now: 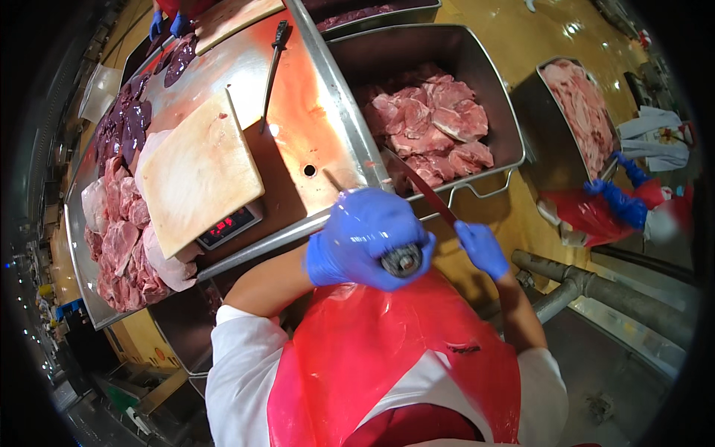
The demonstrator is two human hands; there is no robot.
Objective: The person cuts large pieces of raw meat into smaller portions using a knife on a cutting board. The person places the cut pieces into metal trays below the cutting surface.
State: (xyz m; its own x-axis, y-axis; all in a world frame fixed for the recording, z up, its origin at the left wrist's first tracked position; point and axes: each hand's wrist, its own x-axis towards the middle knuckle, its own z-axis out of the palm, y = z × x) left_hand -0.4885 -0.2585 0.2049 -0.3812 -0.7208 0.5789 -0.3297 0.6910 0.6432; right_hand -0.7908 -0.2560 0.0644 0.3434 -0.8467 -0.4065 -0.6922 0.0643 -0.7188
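Note:
My left hand (369, 235), in a blue glove, is closed around a dark handle (402, 260) whose round butt faces up. It looks like a sharpening steel, but its rod is mostly hidden behind the glove. To the right, my right hand (480, 249), also blue-gloved, is closed on a knife. The long narrow knife (430, 195) slants up and left, looks red along its length, and passes over the near rim of a metal tub (515, 127). Pieces of pink meat (439, 112) fill that tub. Both hands are at the near corner of the steel table (313, 82).
A pale cutting board (201, 175) rests over a scale (231, 223) with a red display. Left of it lie pink meat (119, 238) and dark livers (123, 127). Another steel rod (273, 71) lies behind. Co-workers' gloved hands (167, 24) show at upper left and far right (624, 201).

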